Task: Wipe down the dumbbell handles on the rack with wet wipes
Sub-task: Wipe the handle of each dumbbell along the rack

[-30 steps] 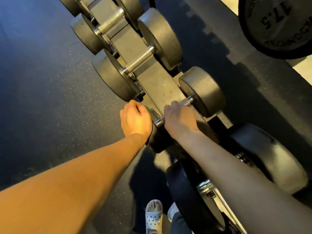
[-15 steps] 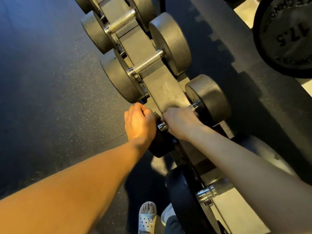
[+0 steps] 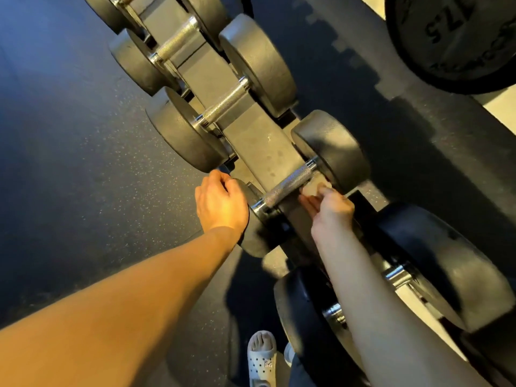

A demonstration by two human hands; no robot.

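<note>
My left hand curled over dumbbell head, steadying. My right hand pinches wet wipe just beside handle; contact unclear. Mid-wipe, I judge. Next: wrap wipe round knurling, stroke along its length.

Right hand drawn off the dumbbell handle, knurled bar now left uncovered; wet wipe brought just beside it, pinched in the fingers

Knurled chrome dumbbell handle lies crosswise on grey rack.
</note>
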